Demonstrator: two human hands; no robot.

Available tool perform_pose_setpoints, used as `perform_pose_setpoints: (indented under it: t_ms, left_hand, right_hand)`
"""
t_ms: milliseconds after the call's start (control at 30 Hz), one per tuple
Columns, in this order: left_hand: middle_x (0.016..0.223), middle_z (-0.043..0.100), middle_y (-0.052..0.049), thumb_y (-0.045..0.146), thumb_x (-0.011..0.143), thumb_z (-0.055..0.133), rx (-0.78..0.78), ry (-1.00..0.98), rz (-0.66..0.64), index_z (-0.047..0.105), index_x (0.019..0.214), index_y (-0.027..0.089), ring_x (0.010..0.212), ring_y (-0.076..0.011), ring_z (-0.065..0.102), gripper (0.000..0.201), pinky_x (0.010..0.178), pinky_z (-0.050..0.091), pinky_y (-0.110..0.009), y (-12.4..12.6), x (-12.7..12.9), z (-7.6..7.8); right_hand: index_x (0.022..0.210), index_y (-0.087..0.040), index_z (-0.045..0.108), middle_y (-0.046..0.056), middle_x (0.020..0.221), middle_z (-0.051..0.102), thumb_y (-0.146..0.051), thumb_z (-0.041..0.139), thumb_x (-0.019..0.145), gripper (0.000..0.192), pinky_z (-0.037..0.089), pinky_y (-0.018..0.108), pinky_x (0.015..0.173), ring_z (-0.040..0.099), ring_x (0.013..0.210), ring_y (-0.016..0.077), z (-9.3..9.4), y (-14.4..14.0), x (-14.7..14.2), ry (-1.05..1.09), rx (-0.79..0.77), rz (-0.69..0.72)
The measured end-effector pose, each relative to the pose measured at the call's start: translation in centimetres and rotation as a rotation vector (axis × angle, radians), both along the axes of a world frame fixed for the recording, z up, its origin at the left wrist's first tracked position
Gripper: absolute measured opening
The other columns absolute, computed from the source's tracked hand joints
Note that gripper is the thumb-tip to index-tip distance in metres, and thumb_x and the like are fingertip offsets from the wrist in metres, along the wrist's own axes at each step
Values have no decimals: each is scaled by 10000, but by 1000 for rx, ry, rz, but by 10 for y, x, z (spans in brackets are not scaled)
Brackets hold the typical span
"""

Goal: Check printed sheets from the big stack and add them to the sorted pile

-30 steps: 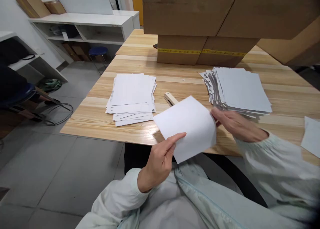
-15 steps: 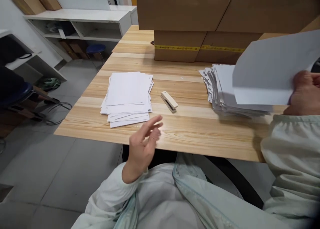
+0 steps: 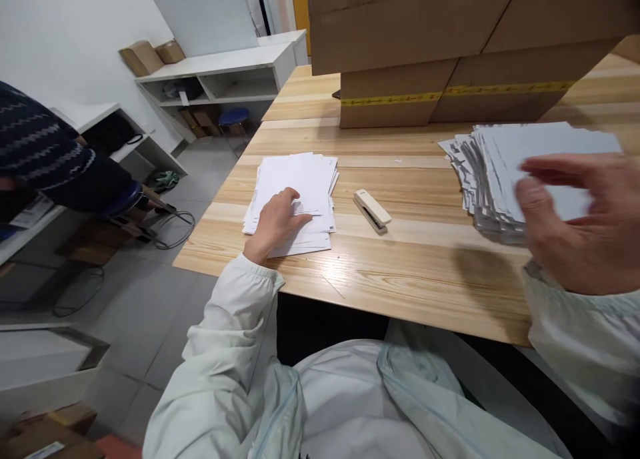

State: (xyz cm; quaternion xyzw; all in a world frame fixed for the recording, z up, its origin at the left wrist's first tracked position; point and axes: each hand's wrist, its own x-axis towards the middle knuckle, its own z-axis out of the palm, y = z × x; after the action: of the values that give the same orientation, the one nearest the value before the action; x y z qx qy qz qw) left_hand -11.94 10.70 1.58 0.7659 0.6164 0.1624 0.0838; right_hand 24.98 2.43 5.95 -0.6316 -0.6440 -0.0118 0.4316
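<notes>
My left hand lies on the left stack of white paper sheets. Its thumb and forefinger are spread apart on the top sheet; the other fingers are partly hidden. Above the right stack of papers, which is thicker and has rough, uneven edges, my right hand hovers, slightly blurred. Thumb and fingers there are apart with nothing between them. Between the two stacks a cream stapler rests on the wooden table, touched by neither hand.
Large cardboard boxes with yellow tape stand stacked at the back of the wooden table. At left, a person in a patterned sweater sits on a stool. White shelves and a blue stool are behind.
My right hand has let go of the sheet it held over the right stack. My left hand has moved from the table's front edge onto the left stack. The view has shifted left.
</notes>
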Motion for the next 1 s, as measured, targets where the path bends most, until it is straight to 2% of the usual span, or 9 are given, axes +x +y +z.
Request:
perform_pose_setpoints:
  t_ms: [67,133,200,300,467,700,867,933,1000]
  left_hand:
    - [1044,663,-80,358,824,698,36,14,14,533,1139,191,922,-232,602,393,795,425,-341,0,1,-3]
    - [1058,670,-78,375,830,695,52,11,24,542,1134,197,923,-235,613,384,781,421,-336,-1,1,-6]
    - [1085,676,-75,392,832,694,57,0,23,548,1136,209,948,-240,625,383,784,422,-334,-1,0,-9]
    - [1103,684,-70,428,839,684,54,-21,32,555,1134,213,967,-244,639,387,788,426,-332,-2,-1,-11]
    - [1148,687,-85,398,861,651,70,-30,51,554,1142,196,971,-254,658,360,780,437,-345,-3,3,-12]
    - [1190,691,-73,353,848,667,51,-51,85,525,1185,212,1041,-267,672,392,811,476,-356,-4,7,-11]
    - [1229,690,-83,322,852,663,91,-75,66,509,1233,215,1040,-276,682,425,800,482,-347,-2,6,-15]
    - [1158,722,-86,260,891,599,106,-77,87,523,1244,207,965,-269,697,364,778,474,-343,0,4,-17]
    - [975,754,-74,191,941,485,124,-89,152,523,1299,200,841,-245,697,361,749,460,-334,3,3,-18]
  right_hand:
    - [1088,-258,690,110,1139,696,-387,623,886,249,519,459,993,669,1059,251,14,8,-42,355,-121,305]
    - [1046,-258,696,73,1115,714,-371,645,870,215,550,416,972,690,1028,216,23,21,-75,686,-396,570]
    - [1039,-224,686,82,1112,719,-329,620,894,191,549,395,992,692,1040,199,26,36,-101,875,-676,694]
    - [1018,-179,659,104,1083,718,-230,580,932,128,545,347,994,698,981,166,21,62,-136,974,-902,713]
    - [973,-150,607,91,965,687,-118,548,937,76,555,276,892,666,823,128,6,97,-174,953,-998,575]
    - [911,-154,551,52,790,644,-123,507,967,77,531,232,698,594,669,109,-9,119,-186,952,-1086,498]
    - [880,-151,567,54,798,672,-140,540,963,88,520,219,669,595,665,103,-9,129,-193,1027,-1050,564]
    - [904,-139,603,64,838,696,-139,542,962,85,528,225,704,617,701,108,-7,132,-195,1049,-1047,636]
    - [907,-129,634,67,851,704,-131,541,961,107,529,228,730,625,726,108,-4,133,-196,1052,-1040,677]
